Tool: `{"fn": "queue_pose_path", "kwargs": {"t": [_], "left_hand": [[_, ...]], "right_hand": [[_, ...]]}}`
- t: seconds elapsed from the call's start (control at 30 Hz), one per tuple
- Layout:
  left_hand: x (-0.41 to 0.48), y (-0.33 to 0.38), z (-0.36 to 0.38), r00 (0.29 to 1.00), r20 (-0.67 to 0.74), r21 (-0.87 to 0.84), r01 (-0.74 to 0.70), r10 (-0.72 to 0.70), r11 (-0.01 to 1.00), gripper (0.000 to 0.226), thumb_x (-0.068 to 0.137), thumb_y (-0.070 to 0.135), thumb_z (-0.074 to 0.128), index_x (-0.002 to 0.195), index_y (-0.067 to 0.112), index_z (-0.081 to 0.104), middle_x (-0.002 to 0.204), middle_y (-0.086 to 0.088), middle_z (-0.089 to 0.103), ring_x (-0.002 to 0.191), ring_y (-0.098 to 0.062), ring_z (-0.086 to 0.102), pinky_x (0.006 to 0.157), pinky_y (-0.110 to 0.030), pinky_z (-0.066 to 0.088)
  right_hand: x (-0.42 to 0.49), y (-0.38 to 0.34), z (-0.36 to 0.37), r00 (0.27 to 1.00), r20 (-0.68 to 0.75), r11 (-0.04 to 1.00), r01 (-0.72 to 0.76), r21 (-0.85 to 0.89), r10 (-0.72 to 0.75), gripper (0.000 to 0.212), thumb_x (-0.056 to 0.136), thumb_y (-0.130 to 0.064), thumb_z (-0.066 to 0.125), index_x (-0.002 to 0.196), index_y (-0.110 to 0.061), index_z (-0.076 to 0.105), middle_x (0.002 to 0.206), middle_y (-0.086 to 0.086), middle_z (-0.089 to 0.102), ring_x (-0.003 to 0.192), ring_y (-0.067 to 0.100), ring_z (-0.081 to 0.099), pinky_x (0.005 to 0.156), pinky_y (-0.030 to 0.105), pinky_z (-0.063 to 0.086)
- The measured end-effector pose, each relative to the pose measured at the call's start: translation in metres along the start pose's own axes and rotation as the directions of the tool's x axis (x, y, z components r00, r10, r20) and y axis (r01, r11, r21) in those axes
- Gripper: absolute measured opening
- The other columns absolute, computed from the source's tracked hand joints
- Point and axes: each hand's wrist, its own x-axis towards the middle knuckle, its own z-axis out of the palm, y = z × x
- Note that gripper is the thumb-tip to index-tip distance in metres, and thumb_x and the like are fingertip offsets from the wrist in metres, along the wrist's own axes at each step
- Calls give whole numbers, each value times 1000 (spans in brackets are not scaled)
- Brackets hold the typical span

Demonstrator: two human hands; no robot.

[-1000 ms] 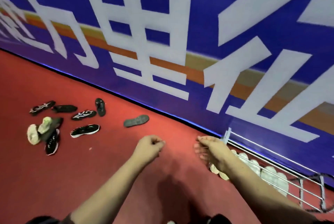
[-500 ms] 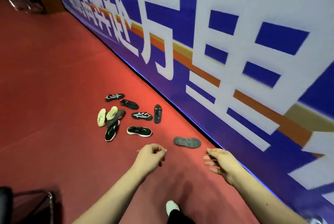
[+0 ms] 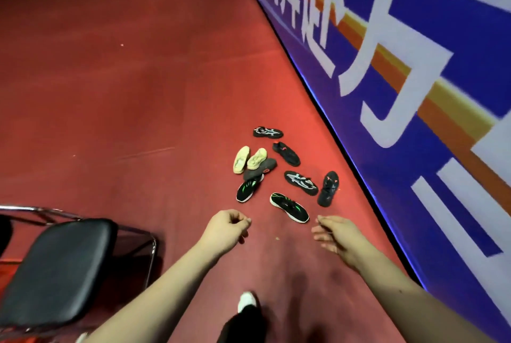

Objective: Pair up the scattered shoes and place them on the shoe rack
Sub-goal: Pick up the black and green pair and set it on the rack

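Note:
Several shoes lie scattered on the red floor ahead of me. Two cream shoes (image 3: 249, 159) lie side by side, one partly over a grey shoe (image 3: 260, 169). Two black shoes with green marks lie nearest, one (image 3: 248, 191) on the left and one (image 3: 289, 207) just ahead of my hands. Black shoes with white patterns (image 3: 300, 182) and red accents (image 3: 328, 188) lie further right and back. My left hand (image 3: 226, 229) is loosely curled and holds nothing. My right hand (image 3: 336, 234) is empty, fingers slightly apart. The shoe rack is out of view.
A blue wall banner (image 3: 414, 93) with white characters runs along the right. A black padded chair (image 3: 55, 268) with a chrome frame stands at my lower left. My foot in a white shoe (image 3: 246, 301) shows at the bottom.
The view has swung left, away from the rack. The shoe pile has come nearer and more central, a chair has entered at lower left. Both hands stay empty.

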Motion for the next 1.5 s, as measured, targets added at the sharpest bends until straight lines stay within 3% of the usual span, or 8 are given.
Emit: {"fn": "queue_pose_path", "kwargs": {"t": [0.23, 0.37, 0.67, 0.87, 1.03, 1.23, 1.4, 1.5], "left_hand": [[158, -10, -63, 997, 21, 7, 71, -71, 997, 17, 88, 20, 58, 81, 5, 65, 61, 0, 64, 51, -15, 57, 58, -24, 42], [236, 2, -84, 994, 88, 84, 59, -66, 995, 16, 88, 20, 57, 76, 11, 63, 62, 1, 63, 49, -12, 56, 56, -22, 43], [408, 17, -80, 954, 228, 213, 147, -196, 966, 20, 89, 21, 53, 83, 5, 65, 64, -1, 64, 49, -13, 56, 55, -22, 43], [525, 7, -50, 928, 246, 273, 209, -278, 939, 19, 88, 23, 54, 87, 8, 66, 65, 0, 66, 51, -14, 58, 56, -24, 44], [632, -37, -1, 875, 309, 370, 250, -372, 895, 15, 89, 19, 54, 83, 9, 65, 62, -2, 63, 50, -16, 55, 48, -19, 42], [761, -145, 79, 834, 365, 510, 193, -414, 838, 21, 86, 21, 58, 67, 14, 62, 54, 1, 60, 49, -18, 56, 57, -25, 45], [841, -262, 143, 821, 400, 685, 28, -407, 728, 33, 82, 32, 53, 82, 4, 71, 86, -18, 71, 88, -34, 65, 76, -34, 50], [862, -319, 158, 825, 357, 764, 11, -437, 645, 24, 86, 25, 55, 93, 8, 71, 97, -16, 71, 94, -32, 64, 77, -32, 48]], "right_hand": [[121, -63, 62, 993, -70, 996, -90, 5, 90, 12, 94, -23, 54, 84, -18, 58, 69, 2, 66, 58, 13, 58, 57, 23, 39], [168, -86, 76, 977, -135, 985, -157, 76, 166, 10, 93, -21, 55, 85, -15, 57, 66, 3, 64, 48, 11, 59, 54, 21, 34], [296, -126, 84, 934, -184, 941, -268, 207, 306, 10, 92, -24, 56, 89, -15, 58, 75, 6, 64, 67, 19, 59, 62, 27, 38], [406, -130, 74, 901, -110, 869, -364, 334, 420, 14, 92, -19, 53, 80, -12, 55, 51, 2, 56, 40, 10, 48, 47, 19, 24], [506, -96, 86, 884, -171, 880, -378, 287, 435, 13, 90, -24, 57, 88, -12, 63, 74, 7, 64, 67, 21, 56, 61, 25, 38], [633, 3, 96, 863, -173, 877, -446, 180, 474, 16, 95, -13, 51, 104, -1, 58, 81, 18, 60, 68, 25, 53, 56, 26, 33], [715, 119, 104, 802, -294, 854, -491, 170, 519, 15, 94, -18, 54, 100, -6, 60, 82, 16, 63, 61, 21, 55, 57, 26, 38], [748, 169, 117, 747, -296, 804, -551, 223, 594, 19, 93, -25, 56, 92, -6, 58, 81, 14, 63, 59, 20, 56, 58, 25, 37]]}}
